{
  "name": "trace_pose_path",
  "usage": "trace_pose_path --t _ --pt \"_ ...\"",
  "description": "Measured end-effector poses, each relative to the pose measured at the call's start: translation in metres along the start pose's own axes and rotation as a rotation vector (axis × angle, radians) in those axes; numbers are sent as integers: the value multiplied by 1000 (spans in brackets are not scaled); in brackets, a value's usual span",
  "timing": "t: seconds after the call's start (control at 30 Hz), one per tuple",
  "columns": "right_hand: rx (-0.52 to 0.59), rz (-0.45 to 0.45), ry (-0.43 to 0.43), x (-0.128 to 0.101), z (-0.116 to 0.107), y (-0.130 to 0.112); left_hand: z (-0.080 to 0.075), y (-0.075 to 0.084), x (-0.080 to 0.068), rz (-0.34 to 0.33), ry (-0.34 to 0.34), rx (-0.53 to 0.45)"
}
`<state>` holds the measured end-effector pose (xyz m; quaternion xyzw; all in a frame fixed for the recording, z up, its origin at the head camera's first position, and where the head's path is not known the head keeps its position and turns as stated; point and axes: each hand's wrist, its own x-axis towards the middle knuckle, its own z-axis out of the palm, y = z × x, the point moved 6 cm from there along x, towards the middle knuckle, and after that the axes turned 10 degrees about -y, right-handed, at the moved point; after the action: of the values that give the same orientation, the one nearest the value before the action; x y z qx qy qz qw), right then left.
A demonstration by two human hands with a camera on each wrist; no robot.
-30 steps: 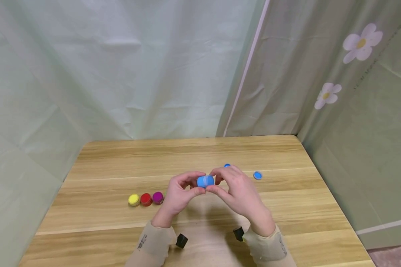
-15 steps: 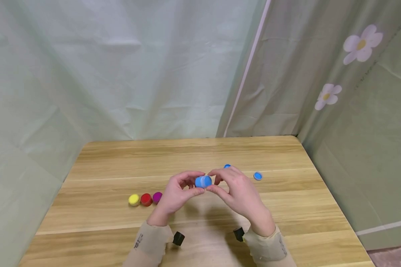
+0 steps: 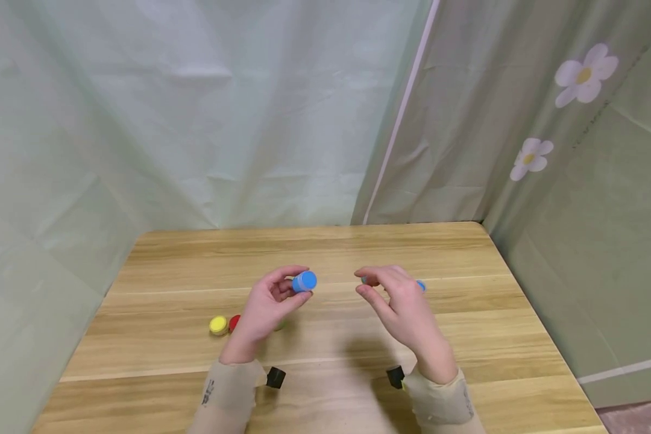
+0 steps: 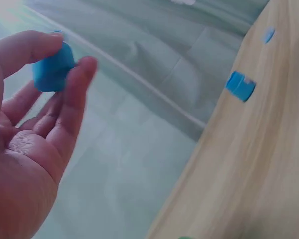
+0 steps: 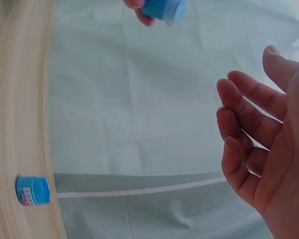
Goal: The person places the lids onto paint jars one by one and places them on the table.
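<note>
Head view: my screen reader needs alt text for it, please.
A left hand pinches a small blue capped jar above a wooden table; the right hand hovers open beside it. Yellow and red jars sit left.

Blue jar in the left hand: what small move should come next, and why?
Probably lower the blue jar to the table beside the red jar in the row with the yellow jar. The left hand alone pinches it, above the wood; the right hand is open and apart from it.
</note>
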<state>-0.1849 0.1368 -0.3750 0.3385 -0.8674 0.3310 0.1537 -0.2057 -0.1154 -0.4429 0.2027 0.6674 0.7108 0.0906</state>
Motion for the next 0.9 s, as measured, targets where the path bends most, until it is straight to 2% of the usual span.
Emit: trace_pose_path --t 0.07,0.13,0.27,0.37,0.47,0.67,0.9 --pt "1 -2 10 -1 -2 2 -2 0 -1 -17 -17 0" --pt "-2 4 14 -2 -4 4 -4 -1 -1 -30 -35 45" --pt "-2 23 3 -5 -5 8 -8 -8 -2 -69 -62 284" --pt "-4 36 -21 -9 -5 11 -9 -16 -5 -122 -107 474" --pt "-11 51 -45 -12 -6 15 -10 -24 -8 -170 -151 588" --pt "-48 83 -41 -16 -15 24 -16 -34 -10 -266 -163 685" --pt "-73 91 -34 -17 -21 29 -19 -45 -11 -322 -192 748"
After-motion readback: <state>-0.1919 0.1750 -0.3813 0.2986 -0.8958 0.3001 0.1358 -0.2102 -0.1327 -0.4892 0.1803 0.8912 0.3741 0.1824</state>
